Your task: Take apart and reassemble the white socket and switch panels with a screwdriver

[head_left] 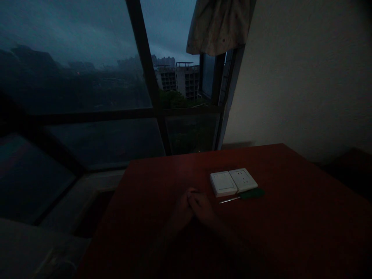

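My left hand [183, 208] and my right hand [202, 208] are clasped together over the table, fingers folded against each other. No object shows in either of them, though the dim light blurs the fingers. To the right of my right hand lie a white wall switch [223, 183] and a white wall socket [243, 179], side by side and face up. Just in front of them rests a screwdriver [252, 193] with a green handle, its metal shaft pointing left toward my right hand. Neither hand touches these things.
The reddish-brown table [157, 178] has its far edge near a dark-framed window [116, 115]. A pale wall [290, 77] rises behind on the right. A curtain [219, 29] hangs above the open window part. The room is very dark.
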`<state>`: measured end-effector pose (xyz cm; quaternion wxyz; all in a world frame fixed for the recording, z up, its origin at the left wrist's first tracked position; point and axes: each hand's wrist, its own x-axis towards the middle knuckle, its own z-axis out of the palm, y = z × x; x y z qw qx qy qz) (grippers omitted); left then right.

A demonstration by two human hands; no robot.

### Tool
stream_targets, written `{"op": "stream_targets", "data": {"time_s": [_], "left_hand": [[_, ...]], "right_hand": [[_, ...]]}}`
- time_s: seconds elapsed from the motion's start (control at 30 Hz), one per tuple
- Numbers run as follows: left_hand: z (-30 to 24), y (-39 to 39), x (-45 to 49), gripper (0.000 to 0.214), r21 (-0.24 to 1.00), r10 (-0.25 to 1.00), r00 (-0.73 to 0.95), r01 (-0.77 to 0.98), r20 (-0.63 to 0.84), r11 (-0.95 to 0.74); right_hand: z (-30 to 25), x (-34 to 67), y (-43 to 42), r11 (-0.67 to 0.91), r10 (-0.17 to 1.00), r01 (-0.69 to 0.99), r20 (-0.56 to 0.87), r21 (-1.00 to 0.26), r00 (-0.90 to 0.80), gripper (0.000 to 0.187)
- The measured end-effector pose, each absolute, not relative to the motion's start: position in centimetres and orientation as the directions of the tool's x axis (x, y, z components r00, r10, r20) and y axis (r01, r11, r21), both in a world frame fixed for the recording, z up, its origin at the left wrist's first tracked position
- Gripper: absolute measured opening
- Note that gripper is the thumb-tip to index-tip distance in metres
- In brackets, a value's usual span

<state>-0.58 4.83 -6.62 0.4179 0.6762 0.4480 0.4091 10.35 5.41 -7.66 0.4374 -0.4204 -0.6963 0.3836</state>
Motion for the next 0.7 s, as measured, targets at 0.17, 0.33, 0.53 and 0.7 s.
{"op": "stream_targets", "data": {"time_s": [0.17,0.33,0.53,0.7], "left_hand": [[-6.64,4.73,-0.51,0.024,0.935,0.947,0.262,0.250,0.186,-0.252],[-6.79,4.81,-0.55,0.025,0.934,0.947,0.262,0.250,0.187,-0.254],[-6.53,4.67,-0.50,0.022,0.932,0.941,0.287,0.259,0.176,-0.254],[-6.49,4.50,-0.32,0.024,0.928,0.938,0.298,0.268,0.176,-0.260]], "right_hand": [[-7.54,10.42,5.39,0.347,0.922,0.259,0.276,-0.901,-0.272,0.044],[-7.43,10.44,5.38,0.350,0.921,0.272,0.277,-0.896,-0.273,0.045],[-7.44,10.47,5.04,0.350,0.923,0.294,0.273,-0.890,-0.271,0.050],[-7.63,10.83,4.77,0.357,0.924,0.348,0.275,-0.867,-0.264,0.050]]}}
